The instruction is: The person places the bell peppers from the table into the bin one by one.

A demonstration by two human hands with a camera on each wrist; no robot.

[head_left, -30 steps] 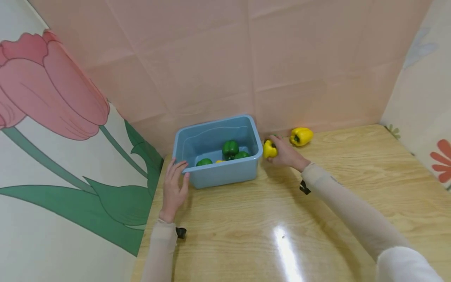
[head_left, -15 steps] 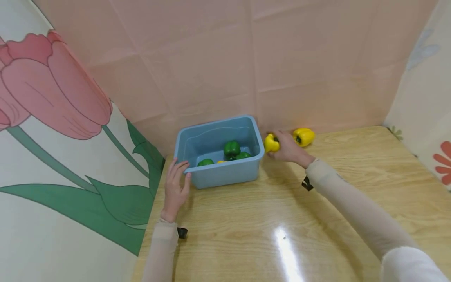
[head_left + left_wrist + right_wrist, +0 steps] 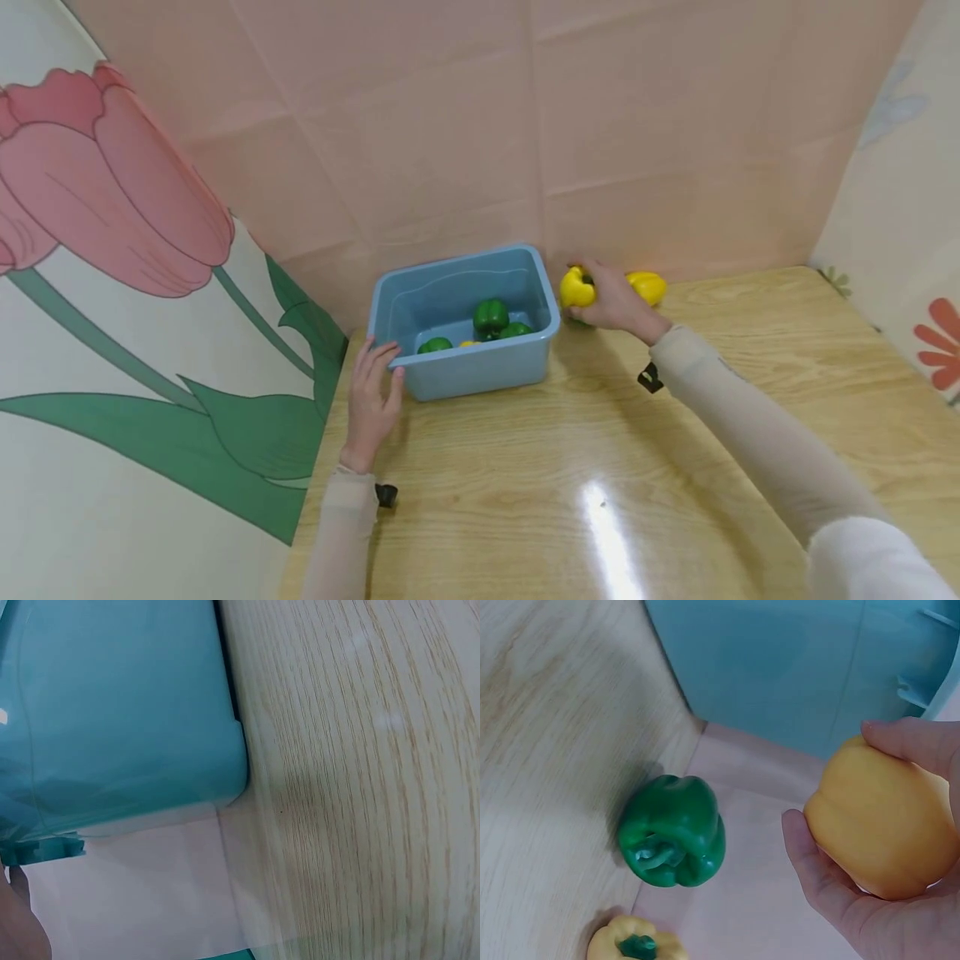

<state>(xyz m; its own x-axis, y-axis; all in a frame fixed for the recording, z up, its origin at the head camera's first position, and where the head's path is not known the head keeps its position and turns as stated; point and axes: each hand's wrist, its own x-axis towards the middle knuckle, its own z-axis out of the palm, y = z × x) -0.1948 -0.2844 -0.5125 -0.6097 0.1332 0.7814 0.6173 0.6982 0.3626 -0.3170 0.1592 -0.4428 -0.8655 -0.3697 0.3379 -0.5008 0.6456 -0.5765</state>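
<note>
the right hand (image 3: pixel 615 302) has its fingers curled round a yellow pepper (image 3: pixel 576 287), lifted off the table just beside the blue bin's (image 3: pixel 480 375) right rim. a green pepper (image 3: pixel 673 831) and a second yellow pepper (image 3: pixel 636 945) lie on the wooden table (image 3: pixel 600 467) under and behind that grip. the left hand (image 3: pixel 372 400) rests relaxed, fingers against the bin's near left corner, apparently to steady it.
</note>
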